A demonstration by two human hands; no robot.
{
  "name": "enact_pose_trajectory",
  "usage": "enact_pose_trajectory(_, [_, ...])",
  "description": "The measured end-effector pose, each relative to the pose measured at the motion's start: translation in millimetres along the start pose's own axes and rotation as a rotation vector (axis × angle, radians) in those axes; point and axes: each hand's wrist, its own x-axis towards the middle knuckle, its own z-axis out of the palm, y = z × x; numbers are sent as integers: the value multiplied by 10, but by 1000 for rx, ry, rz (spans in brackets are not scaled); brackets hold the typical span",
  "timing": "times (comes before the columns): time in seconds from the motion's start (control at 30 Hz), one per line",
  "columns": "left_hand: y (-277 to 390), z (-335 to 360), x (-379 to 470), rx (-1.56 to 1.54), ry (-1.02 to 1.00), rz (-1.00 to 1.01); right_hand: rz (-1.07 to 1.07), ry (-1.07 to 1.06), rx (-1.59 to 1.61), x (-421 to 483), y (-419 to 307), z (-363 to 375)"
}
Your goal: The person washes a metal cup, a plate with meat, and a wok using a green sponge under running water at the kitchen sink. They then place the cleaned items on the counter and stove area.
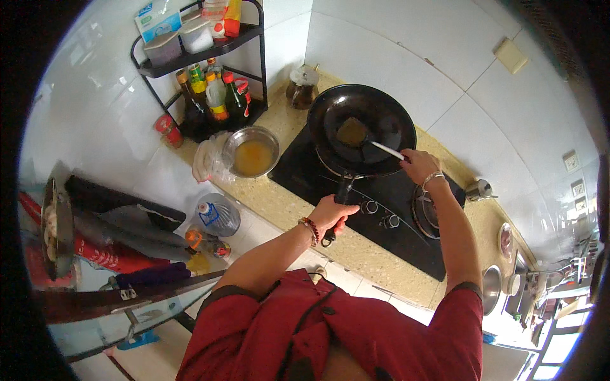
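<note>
A black wok [387, 109] sits over the left burner of a black glass gas hob [300, 155]. My left hand [331, 214] is closed around the wok's long black handle [344, 188], with the thumb pointing right along the control knobs. In my right hand [423, 166] is a utensil with a white handle [388, 150]; its dark head rests low in the wok and is hard to make out. A small pool of brownish liquid, likely oil, [351, 132] lies in the wok's bottom. Left of the hob stands a metal bowl [275, 147] of cloudy yellow-orange liquid.
A black two-tier rack [261, 57] holds sauce bottles [217, 95] and lidded tubs [196, 35]. A glass pot [303, 88] stands behind the wok. Clear plastic [219, 152] touches the bowl. A steel pan [491, 288] sits at the right; a large bottle [217, 214] stands at lower left.
</note>
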Motion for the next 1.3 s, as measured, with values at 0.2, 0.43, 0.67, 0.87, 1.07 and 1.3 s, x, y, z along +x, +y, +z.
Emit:
enact_pose_trajectory(0.2, [-167, 17, -122, -74, -5, 51, -45, 262, -256, -362, -86, -250])
enact_pose_trajectory(0.43, [-250, 8, -432, -110, -78, 88, -48, 433, -378, -702, -156, -455])
enact_pose_trajectory(0.67, [-216, -136, -944, -247, -225, 73, -120, 511, -451, -1028, -572, -901])
enact_pose_trajectory(0.87, [-236, -395, -1264, -304, -277, 92, -181, 583, -496, -1133, -993, -1091])
enact_pose_trajectory(1.07, [-159, -568, -1569, -319, -268, 107, -234, 605, -506, -1087, -1352, -1139])
enact_pose_trajectory(1.3, [-180, -809, -1691, -365, -333, 129, -298, 660, -551, -1092, -1683, -1206])
